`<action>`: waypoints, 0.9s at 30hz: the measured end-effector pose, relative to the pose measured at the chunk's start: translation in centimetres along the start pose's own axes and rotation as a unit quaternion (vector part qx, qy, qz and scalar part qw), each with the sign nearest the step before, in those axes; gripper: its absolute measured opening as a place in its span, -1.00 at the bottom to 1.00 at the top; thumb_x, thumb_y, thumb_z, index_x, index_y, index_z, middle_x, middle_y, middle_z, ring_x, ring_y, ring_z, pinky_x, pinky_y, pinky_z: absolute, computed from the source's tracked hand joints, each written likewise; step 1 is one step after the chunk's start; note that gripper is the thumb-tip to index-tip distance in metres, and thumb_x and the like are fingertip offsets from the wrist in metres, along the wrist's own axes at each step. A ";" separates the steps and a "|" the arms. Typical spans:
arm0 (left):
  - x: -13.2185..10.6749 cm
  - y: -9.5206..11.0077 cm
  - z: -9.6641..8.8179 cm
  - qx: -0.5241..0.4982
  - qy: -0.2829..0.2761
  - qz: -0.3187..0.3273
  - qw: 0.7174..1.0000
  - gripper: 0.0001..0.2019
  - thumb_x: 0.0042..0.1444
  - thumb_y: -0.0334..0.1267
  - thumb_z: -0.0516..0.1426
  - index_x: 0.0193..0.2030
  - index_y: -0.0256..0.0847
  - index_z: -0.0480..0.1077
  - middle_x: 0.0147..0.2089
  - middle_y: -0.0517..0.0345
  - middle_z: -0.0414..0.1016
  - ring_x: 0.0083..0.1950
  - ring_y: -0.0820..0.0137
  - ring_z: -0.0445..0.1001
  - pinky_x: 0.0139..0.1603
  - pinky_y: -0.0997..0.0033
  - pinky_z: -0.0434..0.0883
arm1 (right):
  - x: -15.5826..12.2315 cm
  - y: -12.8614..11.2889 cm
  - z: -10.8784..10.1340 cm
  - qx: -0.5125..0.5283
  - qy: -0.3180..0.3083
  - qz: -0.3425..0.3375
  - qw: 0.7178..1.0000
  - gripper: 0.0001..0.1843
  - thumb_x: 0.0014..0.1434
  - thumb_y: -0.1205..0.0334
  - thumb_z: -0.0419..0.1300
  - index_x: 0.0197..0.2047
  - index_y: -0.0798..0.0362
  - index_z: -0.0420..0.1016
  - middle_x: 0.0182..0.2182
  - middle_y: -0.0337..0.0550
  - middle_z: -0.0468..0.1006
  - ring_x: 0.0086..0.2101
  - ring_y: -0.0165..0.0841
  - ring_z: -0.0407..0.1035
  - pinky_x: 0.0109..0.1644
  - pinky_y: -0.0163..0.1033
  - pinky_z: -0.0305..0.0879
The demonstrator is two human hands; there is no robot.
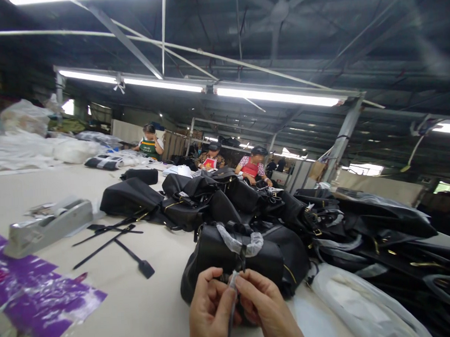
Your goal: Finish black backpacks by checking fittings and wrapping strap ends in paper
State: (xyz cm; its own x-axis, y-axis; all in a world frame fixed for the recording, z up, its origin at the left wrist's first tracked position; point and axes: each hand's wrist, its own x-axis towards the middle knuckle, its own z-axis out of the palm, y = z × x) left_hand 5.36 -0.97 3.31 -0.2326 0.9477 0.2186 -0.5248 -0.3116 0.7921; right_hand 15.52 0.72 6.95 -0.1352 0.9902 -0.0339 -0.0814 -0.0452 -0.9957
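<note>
A black handbag [217, 251] stands on the table in front of me, its handle [256, 245] wrapped in clear plastic film. Just before it, my left hand [211, 310] is closed, pinching a thin strap [232, 282] with whitish wrapping on its end. My right hand [266, 306] is closed too, its thumb and fingers gripping the same strap near the tip. The strap's lower part hangs down between my palms. Both hands partly cover the bag's lower front, and whether the strap is joined to the bag is hidden.
Behind lies a heap of black bags [226, 205], spreading right. Loose black straps [118, 242], a grey tape dispenser [52, 225] and a purple plastic sheet [36, 291] are at left. A clear plastic bag [361, 301] lies at right. Several co-workers sit beyond the table.
</note>
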 end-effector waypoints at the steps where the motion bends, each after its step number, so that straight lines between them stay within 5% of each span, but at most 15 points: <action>1: 0.0 0.0 -0.1 0.021 -0.009 0.016 1.000 -0.62 0.01 0.05 0.31 -0.20 -0.20 0.43 -0.53 0.30 0.41 -0.58 0.55 0.35 -0.57 0.61 0.32 | 0.0 -0.1 0.0 -0.001 -0.002 -0.006 1.000 -0.43 -0.13 -0.26 0.40 -0.49 0.09 0.38 -0.71 -0.45 0.09 -0.66 -0.57 -0.10 -0.58 -0.35 -0.23; 5: 0.0 0.2 -0.5 0.085 -0.033 0.064 0.994 -0.70 0.07 0.02 0.26 -0.33 -0.20 0.56 -0.48 0.20 0.48 -0.55 0.54 0.37 -0.52 0.61 0.36 | 0.1 -0.6 -0.2 0.008 -0.012 -0.018 1.000 -0.49 -0.10 -0.18 0.40 -0.55 0.11 0.39 -0.71 -0.41 0.12 -0.64 -0.55 -0.04 -0.55 -0.34 -0.18; 12: 0.2 -0.4 -1.1 0.155 -0.039 0.127 0.979 -0.77 0.19 -0.05 0.18 -0.29 -0.14 0.56 -0.43 0.18 0.49 -0.55 0.51 0.37 -0.53 0.60 0.35 | -0.1 -0.1 -0.6 -0.026 -0.021 -0.047 0.998 -0.35 -0.02 -0.39 0.26 -0.41 0.13 0.45 -0.68 -0.33 0.28 -0.68 -0.57 0.04 -0.59 -0.38 -0.14; 15: 0.4 -0.7 -1.6 0.206 -0.041 0.184 0.960 -0.82 0.22 -0.13 0.15 -0.28 -0.11 0.55 -0.48 0.22 0.43 -0.53 0.51 0.39 -0.50 0.62 0.36 | -0.8 -0.2 -0.4 -0.044 0.029 -0.058 0.997 -0.38 -0.16 -0.31 0.40 -0.36 0.09 0.42 -0.58 -0.29 0.39 -0.63 -0.52 0.17 -0.58 -0.39 0.01; 21: 0.7 -0.9 -2.5 0.273 -0.102 0.276 0.916 -0.85 0.22 -0.29 0.14 -0.13 -0.07 0.52 -0.37 0.20 0.54 -0.41 0.46 0.51 -0.38 0.61 0.45 | -2.0 -0.1 0.4 -0.036 0.036 -0.102 0.993 -0.56 -0.12 -0.09 0.46 -0.41 0.07 0.42 -0.51 -0.26 0.44 -0.49 -0.42 0.32 -0.44 -0.34 0.24; 27: 0.5 -1.0 -2.1 0.259 -0.075 0.260 0.927 -0.86 0.23 -0.21 0.14 -0.13 -0.05 0.51 -0.33 0.20 0.56 -0.35 0.44 0.53 -0.27 0.58 0.48 | -2.2 -0.1 0.7 0.001 0.040 -0.108 0.993 -0.57 -0.18 0.00 0.50 -0.39 0.06 0.45 -0.46 -0.22 0.52 -0.45 -0.40 0.37 -0.38 -0.34 0.27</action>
State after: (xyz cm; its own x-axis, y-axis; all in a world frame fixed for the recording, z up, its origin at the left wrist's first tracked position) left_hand 4.02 -0.28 1.37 -0.2072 0.6904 0.6931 0.0979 -0.6903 0.7168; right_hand 15.18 -1.50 7.14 -0.0350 0.9841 0.1744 -0.1013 0.1701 -0.9802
